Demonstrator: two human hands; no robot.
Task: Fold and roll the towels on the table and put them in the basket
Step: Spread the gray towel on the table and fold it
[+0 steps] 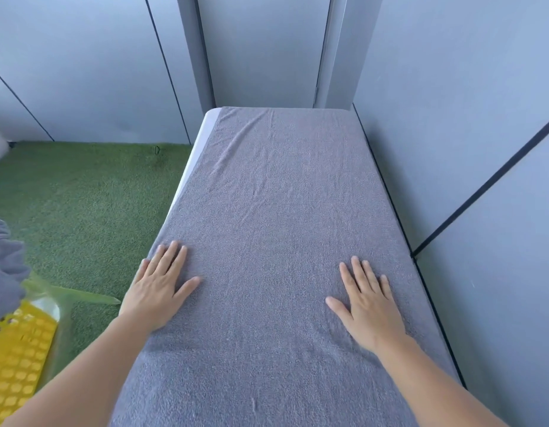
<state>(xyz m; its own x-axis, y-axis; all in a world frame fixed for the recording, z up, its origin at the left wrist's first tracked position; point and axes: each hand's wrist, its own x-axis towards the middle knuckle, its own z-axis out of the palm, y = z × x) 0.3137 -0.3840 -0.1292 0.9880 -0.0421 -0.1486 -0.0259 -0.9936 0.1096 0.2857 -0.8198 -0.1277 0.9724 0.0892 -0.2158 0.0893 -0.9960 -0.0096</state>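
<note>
**Both palms flat on the spread grey towel**

A large grey terry-cloth towel [276,195] lies spread flat over the long white-edged surface [201,140]. It covers the surface from far edge to near edge and out to the right edge. Only a narrow bare strip shows along the left edge, widest at the far left corner. The cloth is lightly creased (faint wrinkles run along its length).

The left grip [157,288], a bare hand, rests palm down on the towel close to the left edge, toward the near end. Its fingers are straight and its thumb is spread inward, clasping nothing. The right grip [370,306], also a bare hand, lies palm down near the right edge with its fingers straight and slightly fanned, likewise unclenched. The two are well apart, with plain towel between them.

Beyond the left edge, over green artificial-grass flooring [82,195], a yellow perforated plastic basket [17,359] shows, partly cut off by the frame. A bunched heap of grey cloth [5,266] sits at its far side (whether inside it, I cannot tell). Pale grey wall panels [452,87] stand along the far and right edges.
</note>
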